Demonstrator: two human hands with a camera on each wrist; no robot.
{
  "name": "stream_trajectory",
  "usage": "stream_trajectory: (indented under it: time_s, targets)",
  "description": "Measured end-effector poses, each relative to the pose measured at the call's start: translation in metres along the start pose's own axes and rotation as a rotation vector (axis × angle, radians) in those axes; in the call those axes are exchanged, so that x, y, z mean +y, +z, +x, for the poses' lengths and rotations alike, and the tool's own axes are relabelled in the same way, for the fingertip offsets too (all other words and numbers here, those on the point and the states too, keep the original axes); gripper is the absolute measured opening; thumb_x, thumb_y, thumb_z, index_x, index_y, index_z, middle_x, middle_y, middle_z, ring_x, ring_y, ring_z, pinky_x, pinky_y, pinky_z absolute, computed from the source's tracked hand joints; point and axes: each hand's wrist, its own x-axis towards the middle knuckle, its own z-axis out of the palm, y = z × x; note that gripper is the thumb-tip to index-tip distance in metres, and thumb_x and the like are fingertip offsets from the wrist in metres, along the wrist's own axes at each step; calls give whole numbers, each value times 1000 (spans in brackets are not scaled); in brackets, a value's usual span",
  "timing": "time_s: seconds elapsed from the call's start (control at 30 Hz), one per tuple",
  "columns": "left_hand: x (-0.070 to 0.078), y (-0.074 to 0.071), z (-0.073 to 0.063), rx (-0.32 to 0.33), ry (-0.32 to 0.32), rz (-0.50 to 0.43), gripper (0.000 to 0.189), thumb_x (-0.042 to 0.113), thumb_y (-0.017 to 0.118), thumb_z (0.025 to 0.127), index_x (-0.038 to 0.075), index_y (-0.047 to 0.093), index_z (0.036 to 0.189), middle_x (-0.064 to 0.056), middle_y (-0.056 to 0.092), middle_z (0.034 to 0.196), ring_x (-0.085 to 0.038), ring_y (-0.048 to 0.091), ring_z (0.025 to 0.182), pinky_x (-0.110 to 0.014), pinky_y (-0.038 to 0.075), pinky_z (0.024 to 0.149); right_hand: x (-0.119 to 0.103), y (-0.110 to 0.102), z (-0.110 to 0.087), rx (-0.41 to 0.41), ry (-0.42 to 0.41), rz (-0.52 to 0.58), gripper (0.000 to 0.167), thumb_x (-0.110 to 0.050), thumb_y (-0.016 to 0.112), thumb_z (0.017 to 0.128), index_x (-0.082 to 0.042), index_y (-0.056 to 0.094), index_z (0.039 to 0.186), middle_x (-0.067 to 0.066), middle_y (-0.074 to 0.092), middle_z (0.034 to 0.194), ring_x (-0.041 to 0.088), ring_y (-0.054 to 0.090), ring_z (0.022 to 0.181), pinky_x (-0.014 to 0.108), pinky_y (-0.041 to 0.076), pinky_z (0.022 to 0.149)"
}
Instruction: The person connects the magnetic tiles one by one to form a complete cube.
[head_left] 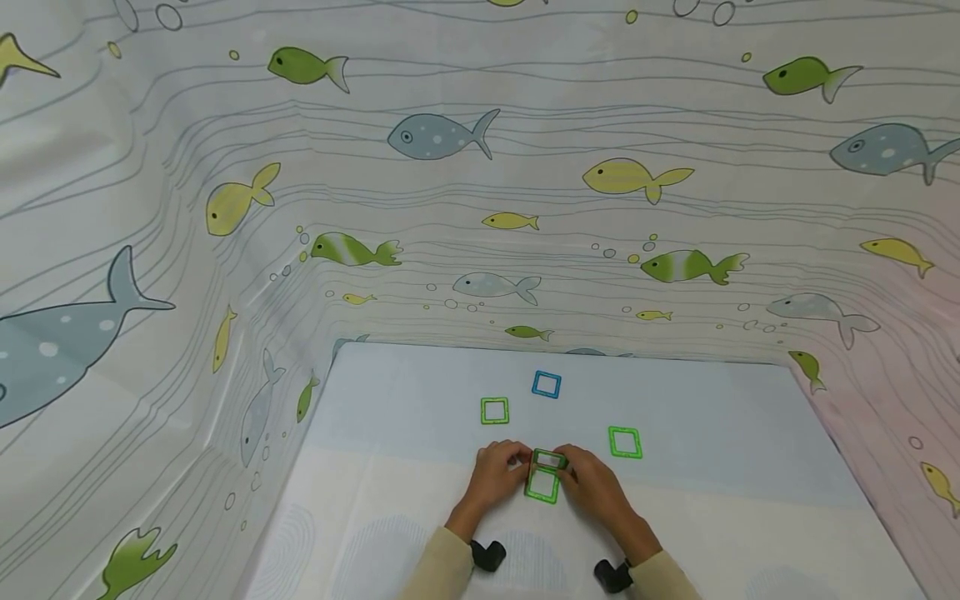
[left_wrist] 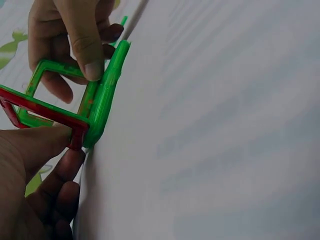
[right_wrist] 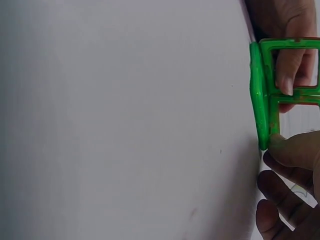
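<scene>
A green square frame tile (head_left: 542, 500) lies flat on the table between the two hands. At its far edge, upright square tiles stand together; one is green (right_wrist: 290, 44), and a red one (left_wrist: 50, 111) shows in the left wrist view. My left hand (head_left: 498, 473) pinches the red tile near its lower corner between thumb and fingers. From the other side, my right hand (head_left: 594, 485) pinches an upright green tile low down, its thumb just above the flat tile. The fingers partly cover the tiles' sides.
Farther back on the white table (head_left: 390, 392) lie a green square tile (head_left: 483, 411) on the left, a blue one (head_left: 545, 395) in the middle and another green one (head_left: 627, 456) on the right. A fish-patterned curtain (head_left: 570, 242) surrounds the table's back and sides.
</scene>
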Motion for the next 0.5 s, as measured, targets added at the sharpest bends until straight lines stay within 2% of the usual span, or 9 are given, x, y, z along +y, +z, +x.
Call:
stream_trajectory:
  time_s: [0.2, 0.37, 0.5]
  targets:
    - [1, -1, -1, -6, -7, -7, 12, 25, 77, 87, 22, 74, 99, 10, 71, 88, -7, 58, 81, -29, 38, 79, 1, 0, 0, 28, -11, 1, 29, -10, 78, 85, -18, 67, 110, -6, 70, 99, 6, 58, 85, 31, 50, 73]
    - [1, 0, -1, -26, -39, -14, 12, 26, 76, 88, 24, 74, 100, 11, 70, 89, -5, 55, 82, -28, 36, 80, 1, 0, 1, 34, -7, 4, 28, -10, 79, 85, -18, 67, 110, -6, 70, 98, 6, 56, 83, 31, 50, 73]
    - [1, 0, -1, -26, -41, -13, 12, 26, 77, 88, 24, 74, 100, 12, 70, 89, -4, 54, 81, -27, 36, 79, 0, -1, 3, 26, 4, 10, 28, -10, 78, 85, -17, 67, 110, -7, 69, 97, 6, 56, 83, 31, 51, 73]
